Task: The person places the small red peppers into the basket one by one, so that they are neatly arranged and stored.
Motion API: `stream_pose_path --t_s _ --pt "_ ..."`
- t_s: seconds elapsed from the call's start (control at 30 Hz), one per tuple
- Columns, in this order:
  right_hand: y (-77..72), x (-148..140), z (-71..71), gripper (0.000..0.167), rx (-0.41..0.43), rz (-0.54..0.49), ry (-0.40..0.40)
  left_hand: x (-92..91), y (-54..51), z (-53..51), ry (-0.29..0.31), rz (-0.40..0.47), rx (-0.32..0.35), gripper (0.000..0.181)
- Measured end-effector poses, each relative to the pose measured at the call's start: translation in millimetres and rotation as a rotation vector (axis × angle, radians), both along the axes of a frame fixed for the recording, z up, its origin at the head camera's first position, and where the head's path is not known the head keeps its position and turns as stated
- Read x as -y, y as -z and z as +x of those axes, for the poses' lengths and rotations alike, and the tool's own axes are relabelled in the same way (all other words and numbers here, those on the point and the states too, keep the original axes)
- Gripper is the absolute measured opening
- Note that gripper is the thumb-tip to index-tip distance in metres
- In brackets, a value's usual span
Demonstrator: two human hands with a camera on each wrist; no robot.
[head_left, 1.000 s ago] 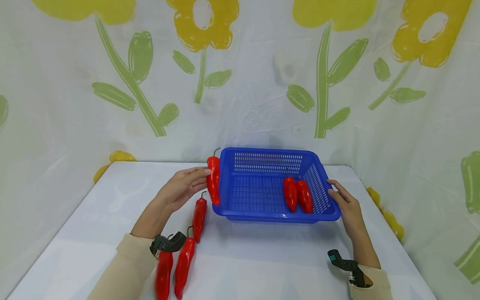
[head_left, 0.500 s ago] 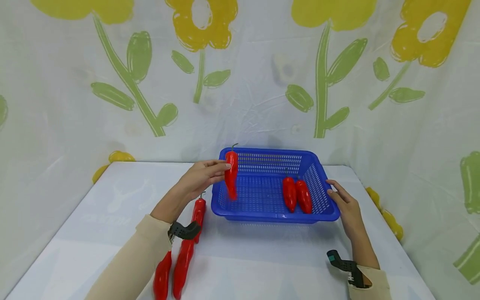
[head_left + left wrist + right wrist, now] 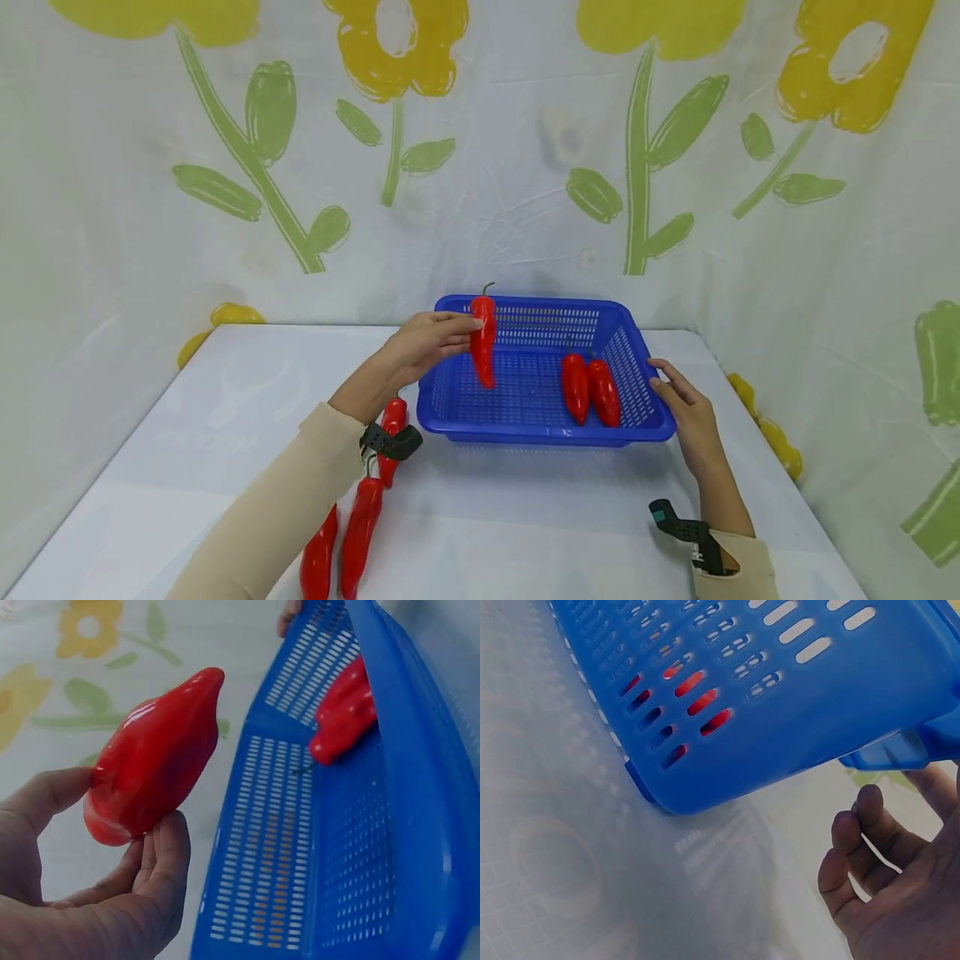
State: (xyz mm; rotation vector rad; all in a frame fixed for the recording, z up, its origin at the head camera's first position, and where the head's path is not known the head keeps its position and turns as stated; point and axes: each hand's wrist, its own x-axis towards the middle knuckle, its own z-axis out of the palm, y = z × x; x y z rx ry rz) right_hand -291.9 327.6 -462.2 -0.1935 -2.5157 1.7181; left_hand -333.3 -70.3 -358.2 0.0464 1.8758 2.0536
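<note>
My left hand (image 3: 420,346) pinches a red chili pepper (image 3: 483,337) between thumb and fingers, over the left part of a blue plastic basket (image 3: 517,433). The pepper hangs stem up, touching nothing else. From the left wrist view, the thumb is on one side of the pepper (image 3: 157,761) and the fingers on the other. At the basket's right side my right hand (image 3: 692,417) holds the rim with thumb and index finger; its other fingers are loosely bent in the right wrist view. Two red peppers (image 3: 575,387) lie side by side inside, toward the right.
On the white table (image 3: 540,525), left of the basket, lie three more red peppers (image 3: 362,533), partly covered by my left forearm and wrist camera. A white curtain (image 3: 510,208) printed with yellow flowers stands behind the table and along its sides.
My left hand has carried the pepper rightward from beside the basket's left rim to above its inside. The right hand keeps its hold on the rim, and the basket stays in place.
</note>
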Motion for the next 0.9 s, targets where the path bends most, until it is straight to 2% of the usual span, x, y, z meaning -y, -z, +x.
stream_pose_path --t_s 0.23,0.4,0.57,0.9 --pt "0.7 -1.2 -0.4 0.06 0.0 0.006 0.01 -19.3 -1.5 -17.5 0.009 -0.025 0.016 0.052" --pt "2.2 0.8 -0.4 0.06 -0.005 -0.004 0.001 -27.4 1.7 -24.9 0.026 -0.016 0.03 0.047" --pt "2.4 0.1 -0.3 0.06 -0.004 0.008 0.007 -37.5 9.4 -30.3 0.034 -0.037 0.048 0.041" --pt "1.0 1.6 -1.0 0.059 0.004 0.001 0.014 -61.7 24.7 -37.9 0.08 -0.073 0.095 0.044"
